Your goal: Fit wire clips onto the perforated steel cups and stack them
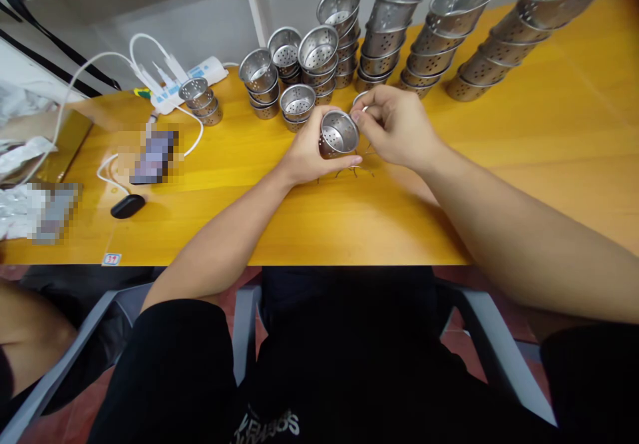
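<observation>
My left hand (309, 151) is wrapped round a small perforated metal cup (340, 135), its open mouth tilted towards me above the table. Right beside the cup's rim, my right hand (394, 124) is closed in a pinch of thumb and forefinger. What the pinch holds, if anything, is too small to make out. Behind the right fingers shows part of another metal rim (358, 98). Several thin dark wire-like bits (354, 170) lie on the table under the hands.
Stacks of perforated metal cups (382, 44) stand along the back, with a leaning tall stack (499, 51) at the right. Left are a power strip (207, 70) with white cables, a small cup stack (202, 101), a phone (156, 156) and a black mouse-like object (128, 206).
</observation>
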{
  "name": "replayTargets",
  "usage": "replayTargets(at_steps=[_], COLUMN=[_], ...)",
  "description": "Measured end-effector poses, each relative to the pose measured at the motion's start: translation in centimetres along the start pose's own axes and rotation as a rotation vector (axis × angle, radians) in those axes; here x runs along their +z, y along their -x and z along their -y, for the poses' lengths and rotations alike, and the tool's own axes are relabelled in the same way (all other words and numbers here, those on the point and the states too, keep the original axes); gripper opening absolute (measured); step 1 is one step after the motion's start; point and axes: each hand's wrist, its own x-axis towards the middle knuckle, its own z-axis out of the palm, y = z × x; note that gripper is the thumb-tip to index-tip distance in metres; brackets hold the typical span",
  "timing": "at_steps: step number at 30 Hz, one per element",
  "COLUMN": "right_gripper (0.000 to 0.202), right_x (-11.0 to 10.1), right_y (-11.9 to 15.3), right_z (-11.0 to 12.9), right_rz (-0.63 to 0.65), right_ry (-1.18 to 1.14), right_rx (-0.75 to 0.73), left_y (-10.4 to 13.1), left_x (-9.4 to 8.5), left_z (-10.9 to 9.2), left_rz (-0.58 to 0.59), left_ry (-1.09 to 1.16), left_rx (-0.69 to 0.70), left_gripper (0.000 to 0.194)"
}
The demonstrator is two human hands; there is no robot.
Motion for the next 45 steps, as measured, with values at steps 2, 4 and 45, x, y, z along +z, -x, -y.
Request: replayTargets(at_steps=[2, 4, 45], right_gripper=[0.067, 0.066, 0.078], right_x=[0.3, 0.6, 0.2], right_y=[0.0, -0.1, 0.5], right_z=[-0.1, -0.2, 1.1], right_rz=[-0.008, -0.015, 0.051], right_ry=[-0.007, -0.023, -0.173], right_rx=[0.006, 0.005, -0.083], left_y=[-0.1, -0.2, 0.2], left_x=[-0.1, -0.1, 0.0], left_z=[-0.4, -0.8, 1.3], left_rz=[-0.007, -0.009, -0.039], left_ry=[-0.007, -0.016, 0.014], left_rx=[-0.023, -0.044, 0.048], left_gripper=[0.131, 0.127, 0.095])
